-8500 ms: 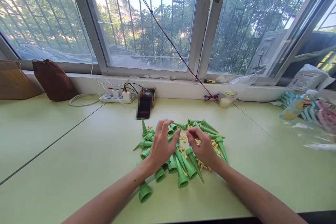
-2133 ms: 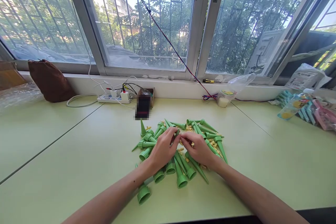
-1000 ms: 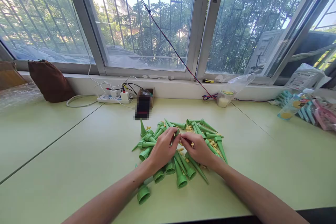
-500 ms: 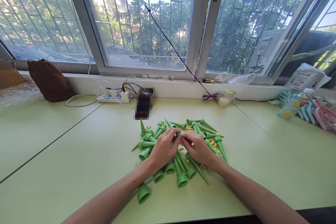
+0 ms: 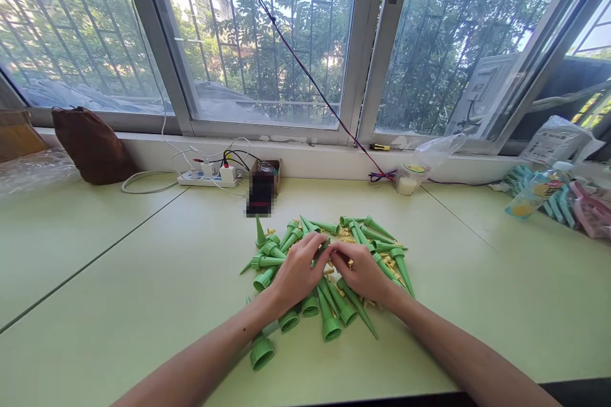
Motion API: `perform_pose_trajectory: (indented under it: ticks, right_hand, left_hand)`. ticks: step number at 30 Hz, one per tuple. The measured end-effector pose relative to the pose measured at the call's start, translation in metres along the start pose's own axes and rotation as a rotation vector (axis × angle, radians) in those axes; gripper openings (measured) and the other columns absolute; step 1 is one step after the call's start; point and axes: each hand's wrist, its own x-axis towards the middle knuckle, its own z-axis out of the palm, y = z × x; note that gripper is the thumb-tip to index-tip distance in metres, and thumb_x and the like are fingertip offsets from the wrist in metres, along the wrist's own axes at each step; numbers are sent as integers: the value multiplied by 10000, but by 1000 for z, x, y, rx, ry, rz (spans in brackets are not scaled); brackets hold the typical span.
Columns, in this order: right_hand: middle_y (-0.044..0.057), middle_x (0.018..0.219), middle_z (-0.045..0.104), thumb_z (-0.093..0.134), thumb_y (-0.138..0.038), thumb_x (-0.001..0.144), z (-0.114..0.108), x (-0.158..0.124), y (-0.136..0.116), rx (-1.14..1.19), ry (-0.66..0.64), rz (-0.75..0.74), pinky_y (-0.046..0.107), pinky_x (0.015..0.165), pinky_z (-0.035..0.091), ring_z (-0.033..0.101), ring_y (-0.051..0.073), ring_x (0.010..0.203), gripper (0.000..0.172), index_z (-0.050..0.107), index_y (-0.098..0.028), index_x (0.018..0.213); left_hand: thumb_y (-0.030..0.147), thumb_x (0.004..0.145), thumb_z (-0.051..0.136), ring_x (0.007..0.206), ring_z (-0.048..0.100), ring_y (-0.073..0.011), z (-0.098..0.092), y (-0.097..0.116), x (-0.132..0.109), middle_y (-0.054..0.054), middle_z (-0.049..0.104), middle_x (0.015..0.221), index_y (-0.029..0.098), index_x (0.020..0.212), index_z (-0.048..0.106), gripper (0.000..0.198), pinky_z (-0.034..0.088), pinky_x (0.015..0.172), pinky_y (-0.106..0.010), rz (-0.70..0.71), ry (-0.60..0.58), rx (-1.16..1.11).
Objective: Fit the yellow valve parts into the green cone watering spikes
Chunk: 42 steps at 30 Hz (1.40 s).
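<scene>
My left hand (image 5: 300, 267) is closed around a green plastic spike (image 5: 325, 244), of which only a small part shows past the fingers. Close against it, my right hand (image 5: 359, 268) is pinched at the same spot; whatever its fingertips hold is hidden. Around both hands lies a pile of hollow green cone spikes with ribbed caps, such as the green cone (image 5: 330, 323) in front. Small yellow plastic pieces (image 5: 389, 263) are scattered among them, mostly to the right and behind the hands. One green cone (image 5: 259, 233) stands point up at the back left.
The pile lies on a pale green table (image 5: 157, 280). Behind it are a small box (image 5: 274, 170), a power strip (image 5: 205, 179) with cables and a brown bag (image 5: 93, 146). A plastic-wrapped cup (image 5: 409, 179) and a bottle (image 5: 537, 192) stand to the right, below the windows.
Both hands stay almost in place, with only a slight shift of the fingers. The pile looks nearly the same; a long cone under my right hand has tilted slightly.
</scene>
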Motion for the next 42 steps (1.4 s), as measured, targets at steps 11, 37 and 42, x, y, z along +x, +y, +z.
perform_pose_trajectory:
  ticks: [11,37,42]
  right_hand:
    - [-13,672,519,443,-192,972,0,1,-1,-10,1,-7,246,569,342,422,130,585,203,583,-184,826]
    - [-4,680,539,442,-196,976,1,0,0,-20,17,-19,250,574,360,435,136,590,215,583,-189,813]
    - [1,691,554,447,-198,978,1,0,1,-23,13,-16,254,581,360,445,137,596,209,590,-188,827]
  left_hand:
    - [205,979,484,687,516,-136,-1,0,0,0,563,809,198,860,515,124,408,637,-254,-11,9,15]
    - [215,971,483,686,539,-137,-1,-2,0,-10,591,823,200,876,540,112,437,636,-252,-8,24,6]
    - [215,974,484,676,527,-135,0,-2,0,-3,578,814,202,879,531,106,431,636,-252,-13,22,5]
